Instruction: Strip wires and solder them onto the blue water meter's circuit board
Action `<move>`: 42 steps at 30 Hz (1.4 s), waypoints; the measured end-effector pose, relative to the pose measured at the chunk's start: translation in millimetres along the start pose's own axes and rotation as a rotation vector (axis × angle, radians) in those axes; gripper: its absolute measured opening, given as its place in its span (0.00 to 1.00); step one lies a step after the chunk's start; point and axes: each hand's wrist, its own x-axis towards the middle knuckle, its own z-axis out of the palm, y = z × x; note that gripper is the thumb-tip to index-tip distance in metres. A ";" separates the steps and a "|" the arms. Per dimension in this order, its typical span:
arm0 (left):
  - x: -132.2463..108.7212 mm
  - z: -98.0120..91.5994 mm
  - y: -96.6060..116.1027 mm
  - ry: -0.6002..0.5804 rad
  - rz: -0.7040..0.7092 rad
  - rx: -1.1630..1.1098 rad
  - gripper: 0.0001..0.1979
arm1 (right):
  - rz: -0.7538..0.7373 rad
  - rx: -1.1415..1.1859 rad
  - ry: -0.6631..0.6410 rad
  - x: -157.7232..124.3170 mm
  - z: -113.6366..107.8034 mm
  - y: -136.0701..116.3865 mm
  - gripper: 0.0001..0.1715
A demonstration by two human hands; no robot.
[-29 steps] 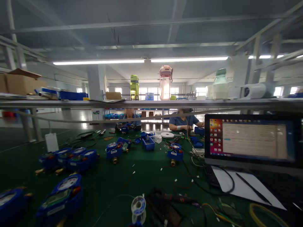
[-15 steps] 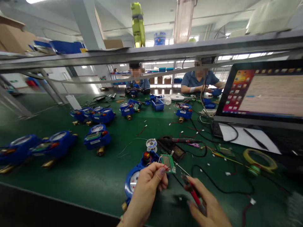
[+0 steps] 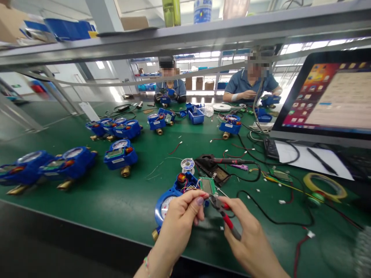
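My left hand pinches a thin red wire between thumb and forefinger, in front of a blue water meter. In my right hand is a pair of cutting pliers with red and grey handles. Their jaws meet the wire right beside my left fingertips; whether they are closed on it I cannot tell. A green circuit board with a display leans at the meter's open housing, just behind the fingers. My left hand covers part of the meter.
A solder spool and a soldering iron on its stand lie behind the meter. More blue meters stand to the left. At right are a monitor, yellow tape and a black cable. Two people sit across the table.
My right hand has brought the pliers up and left to the wire at my left fingertips. The left hand keeps its pinch. The camera view has tilted down.
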 end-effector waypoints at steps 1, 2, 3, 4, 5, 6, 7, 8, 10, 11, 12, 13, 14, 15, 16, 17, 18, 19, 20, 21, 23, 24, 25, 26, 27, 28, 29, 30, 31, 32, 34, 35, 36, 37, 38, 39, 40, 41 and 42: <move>0.0 -0.6 -0.1 -0.001 0.002 0.011 0.16 | -0.005 -0.008 -0.001 0.4 0.3 0.7 0.27; 0.0 -1.3 -0.1 0.000 0.004 0.024 0.16 | -0.011 -0.014 -0.001 0.7 0.5 1.4 0.26; 0.1 -1.8 0.2 0.000 0.004 0.036 0.15 | -0.015 -0.021 0.000 1.1 0.5 2.1 0.26; 0.3 -2.4 0.7 0.001 0.003 0.046 0.15 | -0.021 -0.027 0.001 1.4 0.4 2.6 0.26; 0.6 -2.8 1.4 0.004 0.003 0.055 0.15 | -0.028 -0.030 0.000 1.8 0.1 3.0 0.26; 0.9 -3.3 2.1 0.009 0.002 0.062 0.15 | -0.035 -0.029 -0.002 2.2 -0.2 3.0 0.25; 1.2 -3.8 2.9 0.014 0.002 0.069 0.14 | -0.038 -0.026 -0.006 2.6 -0.7 2.8 0.25; 1.4 -4.3 3.6 0.021 0.001 0.076 0.14 | -0.039 -0.022 -0.010 3.1 -1.3 2.2 0.24; 1.5 -5.7 4.9 0.023 -0.001 0.097 0.14 | -0.037 -0.009 -0.021 4.0 -2.4 0.4 0.22; 1.3 -6.5 5.3 0.023 -0.004 0.110 0.14 | -0.036 -0.004 -0.022 4.2 -2.8 -0.5 0.22; 1.0 -7.5 5.6 0.023 -0.004 0.122 0.14 | -0.035 -0.003 -0.022 4.4 -3.1 -1.4 0.21; 0.6 -8.5 5.7 0.020 -0.004 0.135 0.14 | -0.038 -0.003 -0.019 4.3 -3.2 -2.0 0.21; 0.3 -9.4 5.7 0.021 -0.004 0.145 0.14 | -0.041 -0.002 -0.016 4.1 -3.1 -2.4 0.21; 0.0 -10.2 5.7 0.020 -0.003 0.155 0.14 | -0.044 -0.002 -0.014 3.7 -2.8 -2.5 0.21; -0.2 -10.8 5.7 0.017 -0.002 0.165 0.14 | -0.046 -0.002 -0.010 3.3 -2.3 -2.5 0.21; -0.2 -11.1 5.8 0.014 0.002 0.173 0.14 | -0.047 -0.002 -0.008 2.9 -1.7 -2.5 0.21; 0.0 -11.1 6.0 0.012 0.006 0.179 0.14 | -0.044 -0.005 -0.007 2.7 -1.1 -2.5 0.20; 0.3 -11.0 6.3 0.011 0.009 0.179 0.14 | -0.039 -0.010 -0.006 2.7 -0.7 -2.8 0.20; 0.7 -10.8 6.7 0.010 0.011 0.171 0.14 | -0.030 -0.016 -0.007 2.9 -0.5 -3.3 0.19; 1.1 -10.8 7.0 0.005 0.005 0.153 0.14 | -0.016 -0.018 -0.011 3.3 -0.5 -4.1 0.18; 2.1 -11.3 6.9 -0.022 -0.027 0.114 0.15 | 0.027 -0.002 -0.042 4.0 -1.4 -6.6 0.14; 2.5 -12.0 6.5 -0.046 -0.048 0.108 0.16 | 0.052 0.020 -0.064 4.0 -1.9 -8.0 0.11; 2.9 -12.9 5.7 -0.074 -0.064 0.120 0.18 | 0.075 0.053 -0.092 3.4 -1.9 -9.3 0.09; 3.4 -13.7 4.7 -0.097 -0.072 0.151 0.20 | 0.099 0.093 -0.119 2.1 -1.0 -10.3 0.07; 3.8 -14.1 3.5 -0.114 -0.072 0.189 0.23 | 0.125 0.133 -0.137 0.1 1.2 -10.8 0.06; 4.4 -13.7 2.4 -0.118 -0.067 0.212 0.25 | 0.159 0.180 -0.137 -2.5 5.3 -10.8 0.05; 5.0 -12.2 1.4 -0.105 -0.060 0.190 0.26 | 0.202 0.240 -0.121 -5.4 11.5 -10.3 0.04; 5.7 -9.5 0.5 -0.072 -0.057 0.116 0.25 | 0.255 0.317 -0.096 -8.0 19.9 -9.4 0.05; 6.5 -5.7 -0.3 -0.025 -0.060 -0.007 0.24 | 0.314 0.413 -0.067 -10.0 30.2 -8.4 0.07; 7.6 -0.8 -1.1 0.041 -0.063 -0.167 0.21 | 0.371 0.530 -0.040 -10.8 41.8 -7.5 0.09; 10.2 9.9 -3.7 0.184 -0.063 -0.487 0.19 | 0.463 0.802 -0.013 -8.7 65.4 -6.7 0.11; 11.7 14.8 -5.6 0.241 -0.056 -0.613 0.18 | 0.493 0.917 -0.007 -6.0 75.5 -7.0 0.11; 13.1 18.7 -7.9 0.278 -0.048 -0.713 0.17 | 0.512 1.003 -0.003 -2.8 83.2 -7.8 0.12; 14.5 21.6 -10.3 0.294 -0.036 -0.797 0.16 | 0.522 1.059 -0.009 0.4 88.2 -9.0 0.12; 15.6 23.2 -12.8 0.288 -0.025 -0.866 0.16 | 0.524 1.085 -0.018 3.2 90.3 -10.6 0.13; 16.3 23.9 -14.9 0.265 -0.009 -0.921 0.17 | 0.517 1.090 -0.026 5.2 89.5 -12.6 0.13; 16.6 24.0 -16.5 0.235 0.016 -0.962 0.18 | 0.506 1.086 -0.028 6.3 86.4 -15.1 0.13; 16.4 24.0 -17.4 0.201 0.046 -0.987 0.19 | 0.498 1.083 -0.028 6.7 81.7 -17.9 0.13; 15.9 24.1 -17.6 0.173 0.086 -0.999 0.20 | 0.491 1.084 -0.035 6.6 76.1 -20.9 0.12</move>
